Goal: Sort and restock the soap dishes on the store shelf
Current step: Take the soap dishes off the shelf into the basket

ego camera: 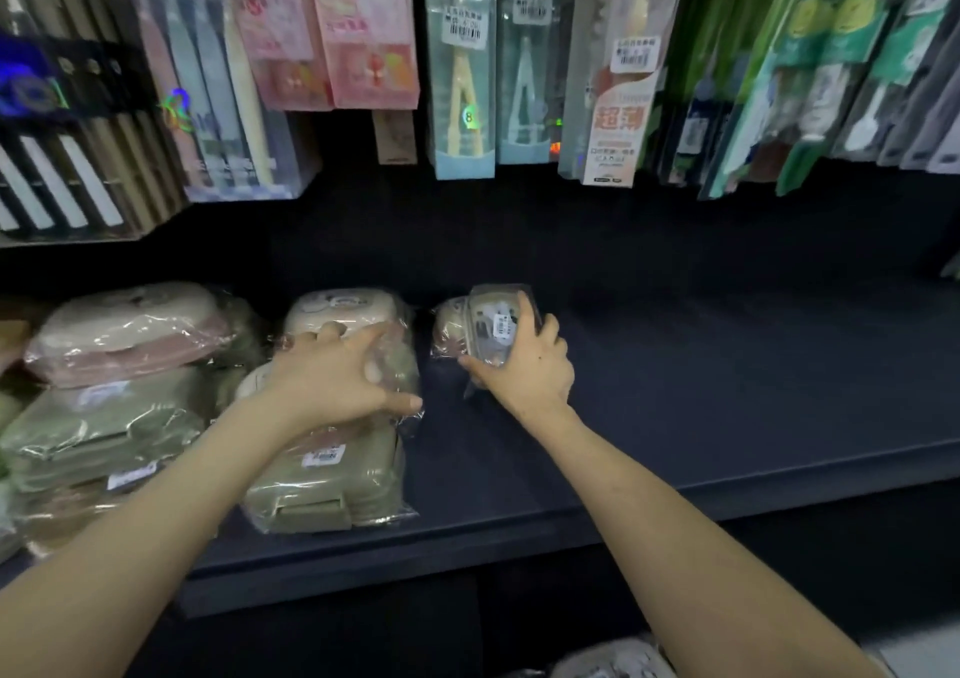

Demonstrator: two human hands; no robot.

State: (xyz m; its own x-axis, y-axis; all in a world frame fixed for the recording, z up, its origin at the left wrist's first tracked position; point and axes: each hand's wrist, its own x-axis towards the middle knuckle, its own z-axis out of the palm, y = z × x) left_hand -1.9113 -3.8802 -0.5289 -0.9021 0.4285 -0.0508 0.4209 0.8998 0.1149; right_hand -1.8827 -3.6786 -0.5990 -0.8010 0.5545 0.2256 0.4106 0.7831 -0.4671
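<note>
Plastic-wrapped soap dishes lie on a dark shelf [727, 407]. My right hand [524, 365] grips one wrapped soap dish [493, 324] standing on its edge, label facing me, with another beige dish [449, 324] just behind it to the left. My left hand [337, 376] lies with spread fingers over a wrapped green soap dish [397, 365] on top of the middle stack. A larger green dish [322, 485] lies at the front of that stack and a beige one [337, 308] at the back.
At the left stands a stack with a pink and beige dish [130, 334] above green ones [98, 428]. Packaged toothbrushes and gloves [462, 64] hang above the shelf. Another wrapped item [613, 664] shows at the bottom edge, below the shelf.
</note>
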